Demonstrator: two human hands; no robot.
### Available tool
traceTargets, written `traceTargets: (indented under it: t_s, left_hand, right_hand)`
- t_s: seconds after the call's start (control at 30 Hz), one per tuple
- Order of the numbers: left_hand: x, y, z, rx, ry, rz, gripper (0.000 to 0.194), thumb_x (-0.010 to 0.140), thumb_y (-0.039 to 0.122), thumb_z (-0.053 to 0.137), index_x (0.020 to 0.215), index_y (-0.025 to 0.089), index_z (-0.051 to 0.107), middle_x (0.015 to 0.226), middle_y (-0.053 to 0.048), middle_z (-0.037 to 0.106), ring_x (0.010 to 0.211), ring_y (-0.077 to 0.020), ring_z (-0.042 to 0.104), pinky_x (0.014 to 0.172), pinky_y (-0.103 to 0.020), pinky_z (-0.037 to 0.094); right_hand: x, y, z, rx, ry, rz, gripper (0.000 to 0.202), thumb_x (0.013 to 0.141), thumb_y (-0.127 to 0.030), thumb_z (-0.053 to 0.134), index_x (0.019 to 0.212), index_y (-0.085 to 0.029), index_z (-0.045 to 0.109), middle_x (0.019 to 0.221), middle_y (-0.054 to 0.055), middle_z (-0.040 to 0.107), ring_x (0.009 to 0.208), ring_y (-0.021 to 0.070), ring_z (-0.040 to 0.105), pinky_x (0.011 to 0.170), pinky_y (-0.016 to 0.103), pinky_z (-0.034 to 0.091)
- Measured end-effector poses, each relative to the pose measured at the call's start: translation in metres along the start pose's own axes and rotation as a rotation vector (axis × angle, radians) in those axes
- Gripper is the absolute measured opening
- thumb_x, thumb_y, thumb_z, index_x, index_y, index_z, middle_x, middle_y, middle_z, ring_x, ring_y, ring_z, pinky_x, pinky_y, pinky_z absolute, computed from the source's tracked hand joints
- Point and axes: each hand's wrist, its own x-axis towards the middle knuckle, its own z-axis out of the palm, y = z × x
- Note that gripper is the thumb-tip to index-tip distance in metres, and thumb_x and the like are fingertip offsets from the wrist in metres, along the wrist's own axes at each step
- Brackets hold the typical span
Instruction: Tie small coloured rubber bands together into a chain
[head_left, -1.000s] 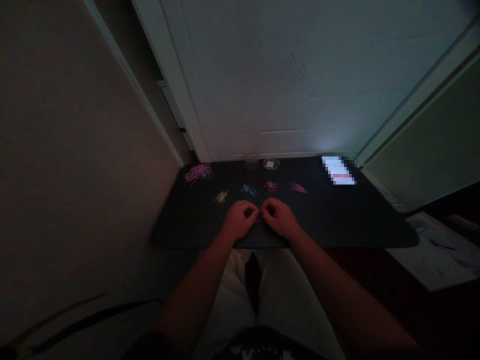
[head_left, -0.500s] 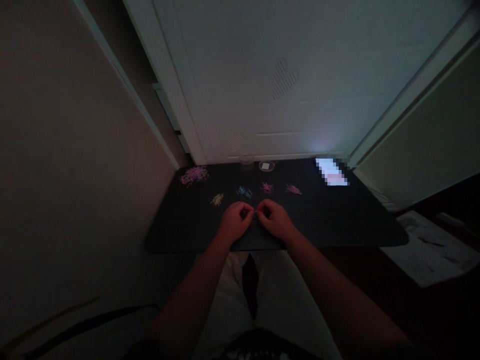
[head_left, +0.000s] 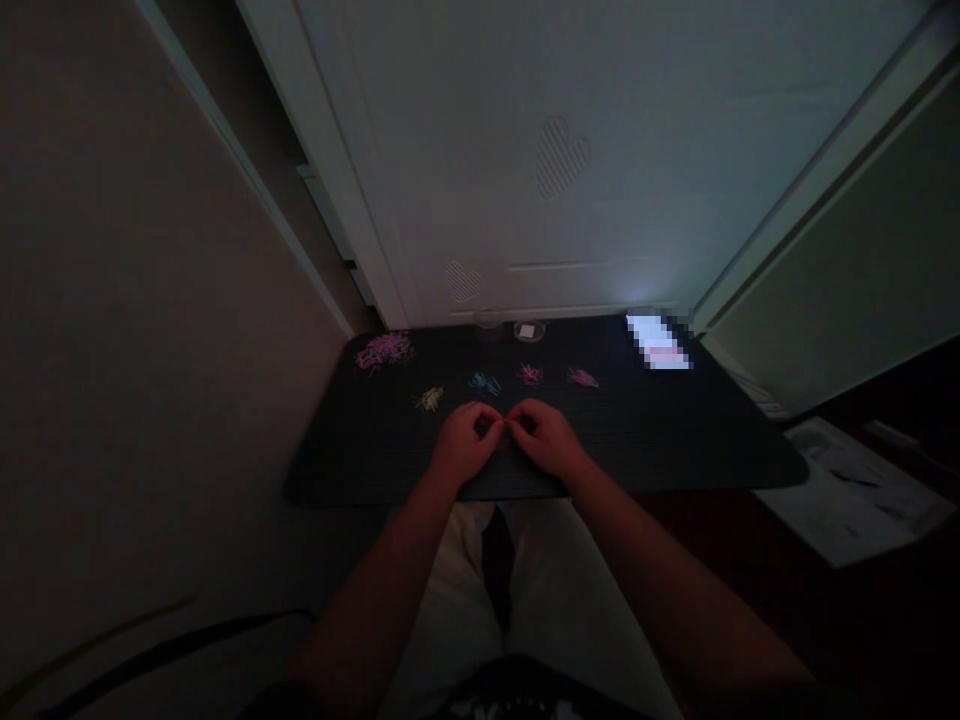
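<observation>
My left hand and my right hand meet fingertip to fingertip above the dark table. Both are closed in a pinch; whatever lies between the fingertips is too small and dim to name. Beyond them, small piles of thin short sticks or strips lie in a row: a yellowish pile, a blue pile, a pink pile and a pinkish-purple pile. A larger mixed pile, mostly pink and purple, sits at the table's far left corner.
At the back edge stand a clear round container and a round lid with a white square on it. A lit, blurred-out screen lies at the back right. A white panel with hearts rises behind the table.
My fingertips have come closer together and now touch, where a small gap showed before. The whole view has shifted slightly; the piles look the same.
</observation>
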Motion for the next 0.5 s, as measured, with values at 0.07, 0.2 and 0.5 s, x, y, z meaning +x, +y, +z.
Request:
traceTargets:
  t_s: [0.07, 0.2, 0.5]
  left_hand:
    - [0.0000, 0.0002, -0.0003, -0.003, 0.005, -0.005, 0.009, 0.080, 0.023, 0.055, 0.082, 0.018, 0.061, 0.081, -0.002, 0.063, 0.079, -0.0147, 0.057, 0.069, -0.028, 0.046]
    - [0.0001, -0.0001, 0.0000, -0.014, 0.019, -0.019, 0.010, 0.081, 0.025, 0.055, 0.082, 0.018, 0.061, 0.081, -0.003, 0.063, 0.078, -0.0146, 0.058, 0.070, -0.027, 0.046]
    - [0.0001, -0.0023, 0.0013, -0.032, 0.034, -0.024, 0.011, 0.081, 0.025, 0.055, 0.084, 0.017, 0.061, 0.084, -0.003, 0.064, 0.080, -0.0146, 0.059, 0.071, -0.027, 0.046]
  right_hand:
    - [0.0000, -0.0010, -0.0006, -0.002, 0.002, 0.000, 0.006, 0.075, -0.017, 0.054, 0.074, -0.018, 0.059, 0.068, 0.000, 0.055, 0.063, 0.0119, 0.050, 0.059, 0.024, 0.037]
    - [0.0003, -0.0015, -0.0013, -0.005, 0.003, -0.006, 0.007, 0.077, -0.019, 0.053, 0.074, -0.018, 0.060, 0.071, 0.001, 0.057, 0.066, 0.0124, 0.051, 0.060, 0.024, 0.038]
    - [0.0001, -0.0012, -0.0026, 0.027, 0.058, -0.011, 0.010, 0.079, -0.019, 0.053, 0.077, -0.018, 0.063, 0.076, 0.003, 0.061, 0.072, 0.0146, 0.055, 0.066, 0.026, 0.041]
